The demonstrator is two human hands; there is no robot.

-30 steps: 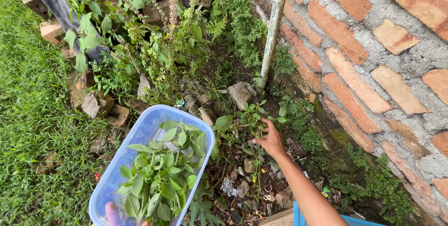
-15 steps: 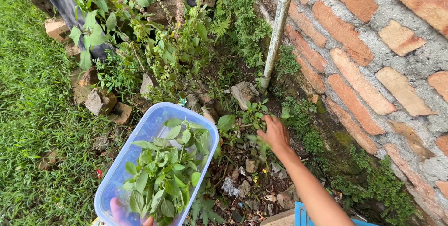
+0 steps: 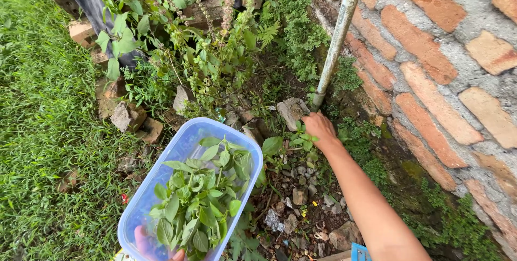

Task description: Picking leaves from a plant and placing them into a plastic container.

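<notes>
Beside the brick wall (image 3: pixel 431 78), right hand (image 3: pixel 319 127) reaches to a small leafy sprig (image 3: pixel 302 141) on the stony soil near the pipe (image 3: pixel 336 40); fingers hidden, state unclear. Left hand (image 3: pixel 153 246) grips underneath a clear plastic tub (image 3: pixel 177 153) of green leaves (image 3: pixel 202 202), grass-side.

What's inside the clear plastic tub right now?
The plastic tub holds a pile of loose green leaves. The leaves cover most of the tub's bottom, so anything beneath them cannot be seen.
</notes>
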